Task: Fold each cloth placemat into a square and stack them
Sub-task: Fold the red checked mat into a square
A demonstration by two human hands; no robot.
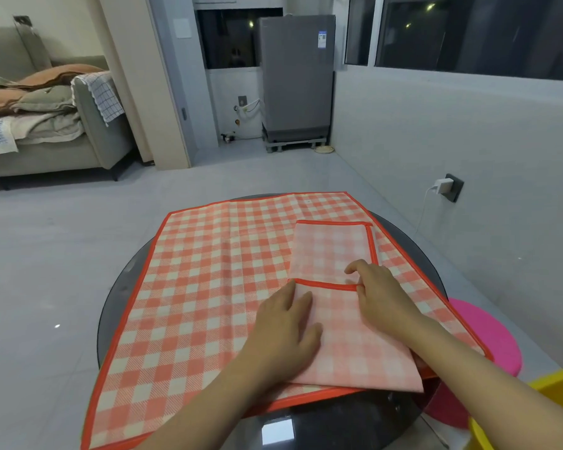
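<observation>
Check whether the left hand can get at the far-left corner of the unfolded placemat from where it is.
Probably yes. The left hand rests flat on the folded placemat, holding nothing, and the unfolded placemat lies bare out to that corner with nothing between. It looks like a long stretch, though.

- Even, soft indoor light from above; the windows [468, 30] are dark, dotted with small lamp glints.
- A bright square glare sits on the glossy table [277, 431].
- Shadows stay faint.
- Wide-angle bending curves the wall [452, 125] and edges; overall slightly soft.
</observation>
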